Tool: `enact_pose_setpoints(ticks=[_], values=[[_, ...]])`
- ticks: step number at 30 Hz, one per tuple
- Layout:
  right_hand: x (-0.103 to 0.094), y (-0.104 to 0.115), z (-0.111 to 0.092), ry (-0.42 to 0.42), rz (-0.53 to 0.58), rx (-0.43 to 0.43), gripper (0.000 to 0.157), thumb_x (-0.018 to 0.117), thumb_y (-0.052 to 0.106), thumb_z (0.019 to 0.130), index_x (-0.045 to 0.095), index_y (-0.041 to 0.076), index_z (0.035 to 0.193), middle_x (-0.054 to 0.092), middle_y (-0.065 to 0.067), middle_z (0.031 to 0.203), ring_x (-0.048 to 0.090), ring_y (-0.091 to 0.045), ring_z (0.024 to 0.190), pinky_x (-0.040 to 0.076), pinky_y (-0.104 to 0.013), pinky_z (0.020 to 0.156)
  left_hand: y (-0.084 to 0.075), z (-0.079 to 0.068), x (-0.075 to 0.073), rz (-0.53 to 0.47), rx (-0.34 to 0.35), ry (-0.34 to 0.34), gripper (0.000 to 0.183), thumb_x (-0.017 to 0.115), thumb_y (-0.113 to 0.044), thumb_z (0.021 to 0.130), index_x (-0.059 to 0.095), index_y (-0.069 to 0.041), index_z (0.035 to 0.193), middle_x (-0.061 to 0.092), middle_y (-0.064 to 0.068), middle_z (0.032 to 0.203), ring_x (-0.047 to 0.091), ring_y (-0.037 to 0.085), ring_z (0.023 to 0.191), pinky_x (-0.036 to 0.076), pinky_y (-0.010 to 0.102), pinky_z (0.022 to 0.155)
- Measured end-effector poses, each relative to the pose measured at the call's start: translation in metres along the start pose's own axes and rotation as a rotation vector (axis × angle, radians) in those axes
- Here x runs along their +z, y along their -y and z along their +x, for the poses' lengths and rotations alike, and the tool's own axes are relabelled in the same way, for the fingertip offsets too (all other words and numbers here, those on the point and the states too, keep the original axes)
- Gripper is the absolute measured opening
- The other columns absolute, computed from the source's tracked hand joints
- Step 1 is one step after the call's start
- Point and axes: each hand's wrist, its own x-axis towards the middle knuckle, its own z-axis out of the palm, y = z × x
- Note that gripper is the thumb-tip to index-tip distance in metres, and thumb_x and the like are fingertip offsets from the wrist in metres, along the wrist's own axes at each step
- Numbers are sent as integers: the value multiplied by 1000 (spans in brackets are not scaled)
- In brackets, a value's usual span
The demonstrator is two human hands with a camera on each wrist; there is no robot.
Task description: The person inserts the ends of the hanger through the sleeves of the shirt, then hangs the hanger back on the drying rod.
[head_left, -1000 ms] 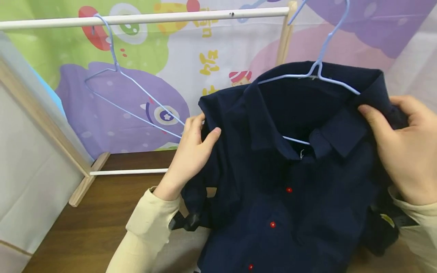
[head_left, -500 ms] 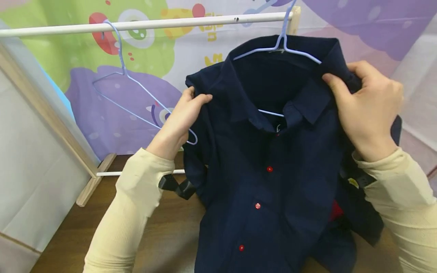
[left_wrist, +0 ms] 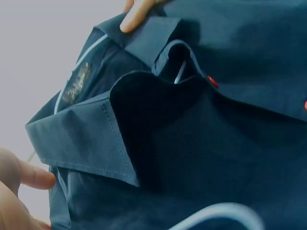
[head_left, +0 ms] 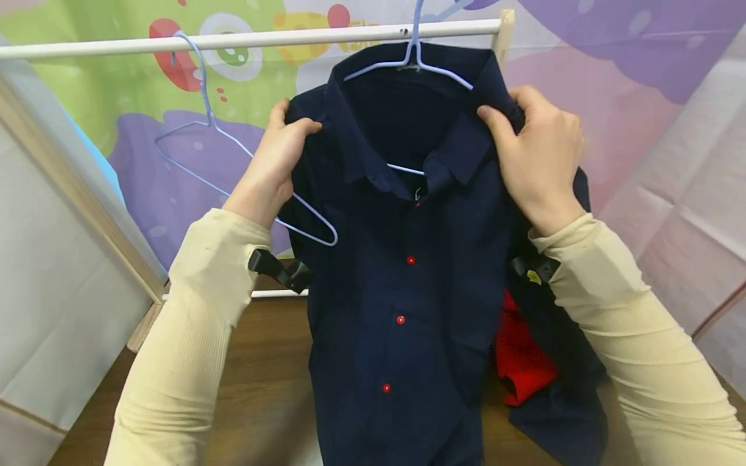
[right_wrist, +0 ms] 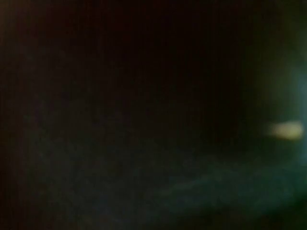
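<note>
A navy shirt with red buttons hangs on a light blue wire hanger, whose hook rises past the rack's top bar in the head view. My left hand pinches the shirt's shoulder at the left, thumb in front. At the other shoulder, beside the collar, my right hand grips the cloth, its fingertips hidden behind it. The left wrist view shows the collar and a label inside the neck. The right wrist view is almost wholly dark. Whether the hook touches the bar I cannot tell.
A bare blue hanger hangs at the left of the white bar, its lower corner in front of the shirt. Red cloth shows behind the shirt at the right. The rack stands on a brown wooden surface before a printed curtain.
Both hands have carried the shirt and its hanger leftward and up, from right of the rack's end post to in front of the top bar. The bare hanger's corner now overlaps the shirt.
</note>
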Motion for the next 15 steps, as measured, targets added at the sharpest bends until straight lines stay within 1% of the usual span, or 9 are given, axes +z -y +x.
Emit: enact_pose_setpoints(ticks=[3, 7, 10, 13, 15], values=[[7, 8, 3, 22, 5, -13, 37, 58, 40, 86, 66, 6, 99, 68, -13, 97, 60, -36, 86, 40, -45, 69, -3, 7, -7, -17, 7, -7, 66, 44, -20, 91, 9, -31, 145, 8, -10, 150, 18, 11, 131, 18, 27, 108], [15, 19, 6, 49, 31, -42, 36, 58, 38, 87, 65, 5, 100, 68, -13, 97, 60, -37, 86, 41, -45, 70, -7, 14, -15, -34, 22, -49, 63, 45, -18, 91, 15, -33, 144, 14, -9, 149, 25, 14, 129, 23, 29, 106], [22, 26, 6, 80, 55, -68, 35, 57, 37, 88, 65, 5, 100, 68, -13, 94, 60, -37, 83, 41, -45, 70, -7, 18, -20, 24, 21, -106, 62, 45, -18, 90, 18, -35, 143, 12, -6, 149, 19, 13, 129, 26, 26, 103], [30, 32, 5, 106, 73, -95, 34, 56, 35, 89, 64, 4, 98, 69, -13, 92, 61, -36, 82, 42, -43, 69, -4, 21, -23, 108, 6, -161, 63, 45, -19, 89, 18, -36, 143, 7, -2, 150, 9, 13, 130, 25, 22, 101], [35, 35, 3, 118, 81, -105, 33, 55, 34, 89, 64, 3, 98, 68, -13, 91, 61, -36, 81, 42, -42, 68, -3, 23, -25, 132, 0, -191, 63, 45, -20, 88, 18, -37, 143, 5, 1, 149, 8, 14, 130, 26, 21, 99]])
